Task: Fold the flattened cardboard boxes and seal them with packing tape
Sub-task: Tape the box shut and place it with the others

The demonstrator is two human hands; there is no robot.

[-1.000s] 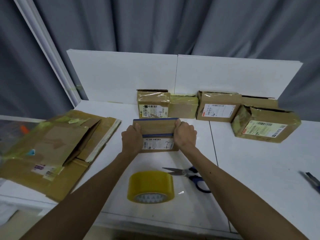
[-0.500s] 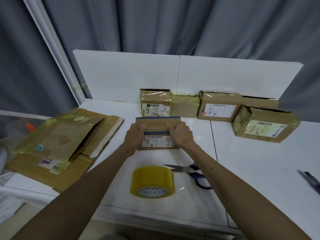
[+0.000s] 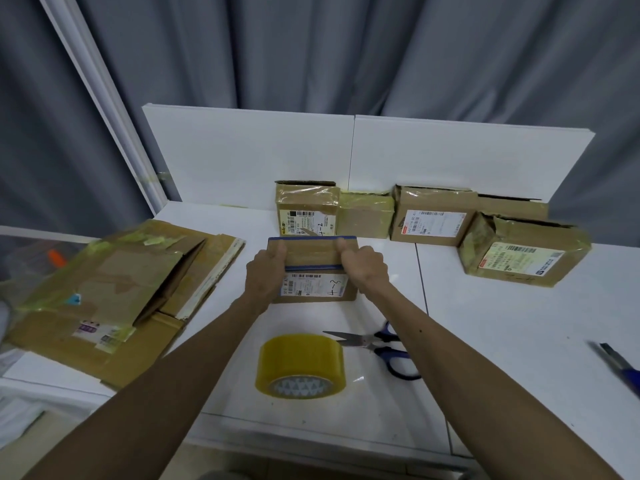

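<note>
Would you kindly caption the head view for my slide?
Left hand and right hand grip a labelled cardboard box beyond a tape roll and scissors.

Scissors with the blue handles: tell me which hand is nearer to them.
Right. The right hand grips the right end of the small cardboard box, just beyond the scissors; the left hand grips the box's left end, farther off.

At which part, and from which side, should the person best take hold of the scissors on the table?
Grip the scissors by their blue handle loops, coming from the right with the right hand. They lie flat on the table; the closed blades point left, toward the tape roll, and the handles lie on the right. That hand holds the small box now.
</note>
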